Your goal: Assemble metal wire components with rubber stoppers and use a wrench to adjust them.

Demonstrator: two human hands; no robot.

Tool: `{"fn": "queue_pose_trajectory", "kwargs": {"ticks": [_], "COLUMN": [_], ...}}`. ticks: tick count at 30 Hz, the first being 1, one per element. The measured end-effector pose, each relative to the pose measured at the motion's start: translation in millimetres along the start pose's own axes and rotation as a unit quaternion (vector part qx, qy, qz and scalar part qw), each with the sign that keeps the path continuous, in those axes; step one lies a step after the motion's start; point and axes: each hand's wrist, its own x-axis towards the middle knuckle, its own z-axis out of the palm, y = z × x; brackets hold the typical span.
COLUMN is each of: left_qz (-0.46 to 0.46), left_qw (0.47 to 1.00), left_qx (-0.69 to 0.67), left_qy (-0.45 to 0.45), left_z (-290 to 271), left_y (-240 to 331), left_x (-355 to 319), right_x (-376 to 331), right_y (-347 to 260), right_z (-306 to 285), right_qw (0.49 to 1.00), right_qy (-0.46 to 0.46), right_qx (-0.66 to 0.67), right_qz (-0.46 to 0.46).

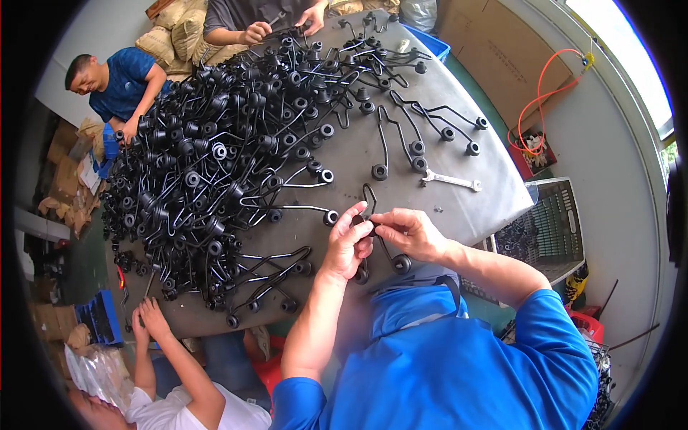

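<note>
Just right of the frame's centre, the person's left hand [346,244] and right hand [406,233] are meeting over a bent black wire bracket [370,197] lying on the grey table [466,208]. Both hands are pinching it where their fingertips are coming together: the left hand's fingers are curled closed around the wire and a small black part, and the right hand's thumb and forefinger are closed on the same spot from the other side. The bracket's long axis is running roughly up and down the frame. Its narrow looped end is pointing toward the top of the frame, away from the person, and its two legs are pointing down toward the person's blue shirt [444,365]. A black rubber roller [402,264] is sitting on the right leg's end, below the right hand; another roller is showing only partly under the left hand.

A large heap of like brackets with rollers [215,165] is covering the left half of the table. A silver open-end wrench [450,180] is lying on bare table in the right part of the frame, apart from the hands. Other people's hands are working at the top edge and at the lower left edge of the table.
</note>
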Motion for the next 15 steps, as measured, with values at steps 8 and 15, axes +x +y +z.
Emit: {"fn": "queue_pose_trajectory", "kwargs": {"ticks": [8,15], "left_qz": [0.01,0.01], "left_qw": [0.999,1.0], "left_qx": [-0.035,-0.022], "left_qy": [-0.039,-0.016], "left_z": [-11,-7], "left_y": [-3,-2], "left_x": [2,0], "right_x": [14,8], "right_y": [13,14], "right_z": [-70,-70], "right_qw": [0.913,0.921], "right_qy": [0.175,0.063], "right_qx": [-0.369,-0.384], "right_qz": [0.009,-0.016]}}
